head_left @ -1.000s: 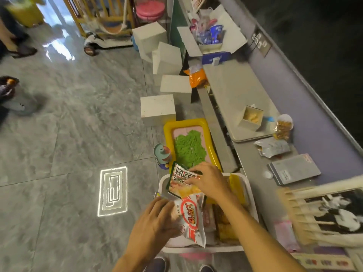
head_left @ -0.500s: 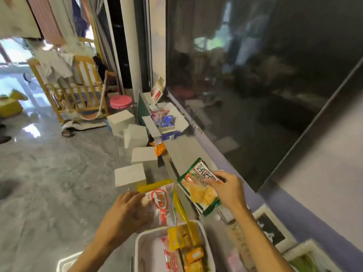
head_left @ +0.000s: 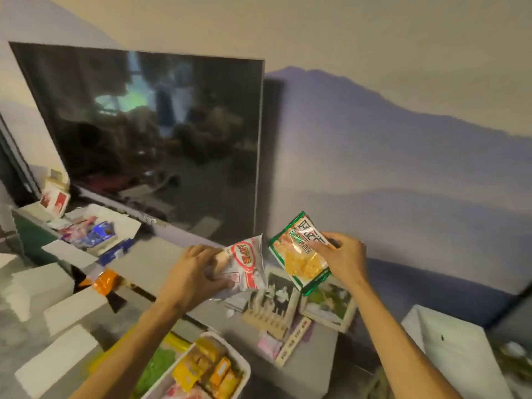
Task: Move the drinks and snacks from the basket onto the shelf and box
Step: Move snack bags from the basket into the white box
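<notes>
My left hand (head_left: 191,273) grips a white snack packet with a red label (head_left: 247,264), held up over the grey shelf (head_left: 161,256). My right hand (head_left: 344,259) holds a green snack packet with a yellow picture (head_left: 300,254) by its upper right corner, just right of the white one. Both packets hang in the air above the shelf. Below, the white basket (head_left: 244,367) still holds several yellow and orange snack packs (head_left: 207,367). An open white box (head_left: 126,223) with blue and pink packets sits at the shelf's left end.
A large dark TV screen (head_left: 149,133) stands behind the shelf. Framed photos (head_left: 328,306) and a wooden rack (head_left: 267,318) lie on the shelf under my hands. White blocks (head_left: 72,309) and an orange bag (head_left: 105,280) are on the left, a white cabinet (head_left: 460,349) at right.
My view has swung up from the floor and basket to the TV and wall. Both hands lifted the two packets out of the basket and now hold them above the shelf.
</notes>
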{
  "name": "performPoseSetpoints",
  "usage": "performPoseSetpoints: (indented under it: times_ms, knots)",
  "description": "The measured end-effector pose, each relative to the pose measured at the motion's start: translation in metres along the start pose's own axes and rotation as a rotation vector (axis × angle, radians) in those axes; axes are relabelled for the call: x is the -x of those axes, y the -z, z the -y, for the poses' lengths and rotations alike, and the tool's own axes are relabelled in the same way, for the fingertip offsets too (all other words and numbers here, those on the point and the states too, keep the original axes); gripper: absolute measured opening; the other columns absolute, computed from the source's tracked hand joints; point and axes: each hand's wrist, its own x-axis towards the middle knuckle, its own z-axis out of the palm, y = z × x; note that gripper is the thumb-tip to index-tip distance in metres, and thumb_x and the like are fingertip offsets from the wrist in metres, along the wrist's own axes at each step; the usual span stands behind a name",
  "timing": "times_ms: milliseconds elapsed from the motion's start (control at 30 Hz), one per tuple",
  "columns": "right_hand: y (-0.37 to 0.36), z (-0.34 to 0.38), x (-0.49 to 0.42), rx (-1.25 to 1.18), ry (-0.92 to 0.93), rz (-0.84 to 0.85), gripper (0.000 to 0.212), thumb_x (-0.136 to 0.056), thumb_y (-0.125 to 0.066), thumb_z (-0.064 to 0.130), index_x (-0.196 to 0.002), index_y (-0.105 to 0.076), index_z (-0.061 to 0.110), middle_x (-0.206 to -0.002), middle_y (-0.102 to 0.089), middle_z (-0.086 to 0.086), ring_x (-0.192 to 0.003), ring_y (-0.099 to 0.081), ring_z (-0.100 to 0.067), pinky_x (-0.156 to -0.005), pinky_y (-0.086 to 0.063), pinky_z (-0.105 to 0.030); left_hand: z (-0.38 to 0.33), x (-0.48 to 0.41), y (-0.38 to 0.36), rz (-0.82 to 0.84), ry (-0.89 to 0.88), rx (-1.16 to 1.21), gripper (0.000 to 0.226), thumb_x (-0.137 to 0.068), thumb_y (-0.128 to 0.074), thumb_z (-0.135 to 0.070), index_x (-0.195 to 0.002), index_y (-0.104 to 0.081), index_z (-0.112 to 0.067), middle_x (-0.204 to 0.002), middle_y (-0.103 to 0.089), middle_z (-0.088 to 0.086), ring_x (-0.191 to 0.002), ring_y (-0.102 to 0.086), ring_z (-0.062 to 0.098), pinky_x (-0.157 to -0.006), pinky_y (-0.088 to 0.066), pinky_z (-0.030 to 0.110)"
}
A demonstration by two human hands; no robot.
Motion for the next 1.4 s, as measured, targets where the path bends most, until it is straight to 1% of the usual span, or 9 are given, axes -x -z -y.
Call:
performPoseSetpoints:
  times_ms: [200,400,567,667,867,1067,1233,1300,1400]
  knots:
    - [0.154,-0.027,0.047,0.083,-0.071,-0.264,0.033,-0.089,-0.088,0.028,-0.12,-0.082,0.02,-0.1,-0.082,0.011,-0.079,-0.078,-0.002,-0.056,-0.057,-0.018,-0.117,-0.023,-0.053,0.109,-0.182,0.126,0.073,-0.069,-0.086,-0.068,-0.132,-0.062,-0.039,-0.13,-0.06,-0.02,-0.109,-0.059,0.007,-0.094,-0.059,0.032]
    - [0.287,-0.074,0.093,0.124,-0.137,-0.438,0.027,-0.088,-0.089,0.031,-0.112,-0.085,0.022,-0.086,-0.078,0.022,-0.074,-0.074,0.006,-0.054,-0.053,-0.012,-0.245,-0.023,-0.109,0.149,-0.31,0.105,0.08,-0.07,-0.087,-0.066,-0.14,-0.059,-0.036,-0.136,-0.061,-0.015,-0.122,-0.057,0.011,-0.099,-0.057,0.042]
    - [0.375,-0.122,0.119,0.133,-0.217,-0.522,0.019,-0.089,-0.088,0.03,-0.107,-0.085,0.024,-0.081,-0.078,0.025,-0.07,-0.076,0.0,-0.056,-0.062,-0.026,-0.335,-0.012,-0.166,0.202,-0.353,0.111,0.078,-0.071,-0.089,-0.061,-0.137,-0.06,-0.032,-0.137,-0.062,-0.011,-0.12,-0.06,0.013,-0.098,-0.058,0.039]
    - [0.41,-0.152,0.128,0.154,-0.25,-0.557,0.019,-0.089,-0.088,0.031,-0.106,-0.085,0.023,-0.078,-0.077,0.027,-0.069,-0.074,0.004,-0.05,-0.053,-0.015,-0.372,-0.008,-0.202,0.231,-0.349,0.112,0.077,-0.071,-0.088,-0.062,-0.137,-0.06,-0.032,-0.137,-0.063,-0.011,-0.121,-0.06,0.014,-0.098,-0.058,0.038]
    - [0.444,-0.219,0.117,0.179,-0.406,-0.586,0.023,-0.089,-0.087,0.033,-0.107,-0.085,0.019,-0.087,-0.08,0.011,-0.072,-0.075,-0.008,-0.06,-0.062,-0.034,-0.421,-0.023,-0.269,0.298,-0.326,0.078,0.081,-0.07,-0.086,-0.069,-0.137,-0.06,-0.033,-0.137,-0.063,-0.011,-0.122,-0.06,0.014,-0.098,-0.059,0.039]
    - [0.433,-0.285,0.076,0.257,-0.508,-0.629,0.024,-0.087,-0.088,0.035,-0.107,-0.085,0.023,-0.084,-0.079,0.01,-0.064,-0.063,0.005,-0.049,-0.039,-0.012,-0.447,-0.073,-0.35,0.365,-0.325,0.047,0.083,-0.073,-0.082,-0.071,-0.142,-0.056,-0.033,-0.143,-0.06,-0.01,-0.129,-0.056,0.016,-0.103,-0.055,0.039]
    - [0.421,-0.35,0.033,0.344,-0.574,-0.582,0.028,-0.093,-0.083,0.03,-0.114,-0.083,0.012,-0.101,-0.082,-0.006,-0.074,-0.065,-0.011,-0.056,-0.04,-0.011,-0.454,-0.114,-0.441,0.465,-0.278,0.075,0.082,-0.073,-0.08,-0.072,-0.142,-0.056,-0.034,-0.144,-0.057,-0.009,-0.131,-0.053,0.016,-0.104,-0.052,0.037]
    - [0.416,-0.378,0.023,0.394,-0.611,-0.557,0.029,-0.095,-0.08,0.031,-0.117,-0.082,0.011,-0.104,-0.081,-0.009,-0.084,-0.069,-0.02,-0.063,-0.042,-0.021,-0.453,-0.123,-0.479,0.489,-0.254,0.09,0.081,-0.073,-0.079,-0.075,-0.14,-0.057,-0.035,-0.142,-0.056,-0.01,-0.128,-0.054,0.014,-0.101,-0.053,0.036]
    - [0.401,-0.419,0.012,0.475,-0.674,-0.534,0.031,-0.097,-0.078,0.036,-0.118,-0.081,0.013,-0.105,-0.079,-0.009,-0.083,-0.064,-0.018,-0.062,-0.036,-0.02,-0.452,-0.126,-0.534,0.534,-0.226,0.095,0.078,-0.072,-0.076,-0.077,-0.135,-0.058,-0.036,-0.138,-0.057,-0.01,-0.123,-0.056,0.013,-0.098,-0.056,0.037]
